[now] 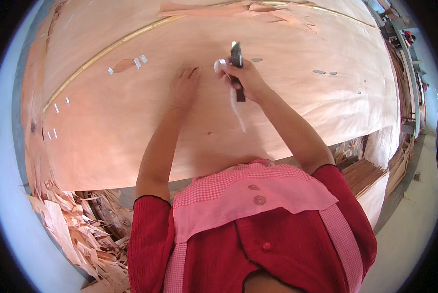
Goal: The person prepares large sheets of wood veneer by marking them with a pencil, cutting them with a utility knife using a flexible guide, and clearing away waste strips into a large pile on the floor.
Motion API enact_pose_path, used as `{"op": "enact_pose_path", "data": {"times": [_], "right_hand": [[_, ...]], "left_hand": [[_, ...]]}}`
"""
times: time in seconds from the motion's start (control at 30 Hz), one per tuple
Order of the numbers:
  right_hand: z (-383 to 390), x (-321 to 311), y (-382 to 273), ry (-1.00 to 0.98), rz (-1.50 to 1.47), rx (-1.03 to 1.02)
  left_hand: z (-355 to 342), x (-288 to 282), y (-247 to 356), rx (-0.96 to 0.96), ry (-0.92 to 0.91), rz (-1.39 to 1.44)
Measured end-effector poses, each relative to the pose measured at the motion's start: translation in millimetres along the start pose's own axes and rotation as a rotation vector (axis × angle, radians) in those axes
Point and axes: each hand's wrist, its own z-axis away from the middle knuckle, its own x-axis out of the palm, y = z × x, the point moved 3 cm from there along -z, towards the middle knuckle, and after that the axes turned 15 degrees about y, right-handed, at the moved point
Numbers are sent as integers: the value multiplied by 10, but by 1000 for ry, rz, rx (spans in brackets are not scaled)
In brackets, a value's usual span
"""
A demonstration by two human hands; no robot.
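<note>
A broad sheet of pale wood veneer (155, 141) lies spread out in front of me. My left hand (185, 88) rests flat on it, fingers stretched away from me and holding nothing. Slightly to the right and raised over the sheet, my right hand (243, 78) is closed round a dark, flat knife-like tool (236, 54). The same hand carries a small roll of white tape (220, 65) at its fingers. A loose white tape strip (238, 115) hangs from there toward me. Motion blurs the fingertips and the roll.
Short tape pieces (137, 63) flank an oval patch (123, 65) in the veneer. A thin yellow pole (116, 45) lies across the sheet, with torn veneer scraps (238, 9) beyond. Veneer waste (72, 229) heaps at lower left; stacked brown sheets (363, 176) stand at right.
</note>
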Motion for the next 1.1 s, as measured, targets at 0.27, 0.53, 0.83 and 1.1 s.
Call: {"op": "enact_pose_path", "data": {"times": [0.27, 0.53, 0.83, 1.1], "right_hand": [[-194, 85, 221, 205, -125, 160], [-368, 164, 503, 238, -17, 279], [-10, 49, 524, 408, 325, 275], [-111, -16, 111, 116, 1451, -274]], "left_hand": [[-169, -225, 169, 103, -186, 7], [-123, -79, 31, -73, -94, 215], [-156, -104, 62, 91, -273, 101], [-67, -365, 103, 51, -242, 253]]}}
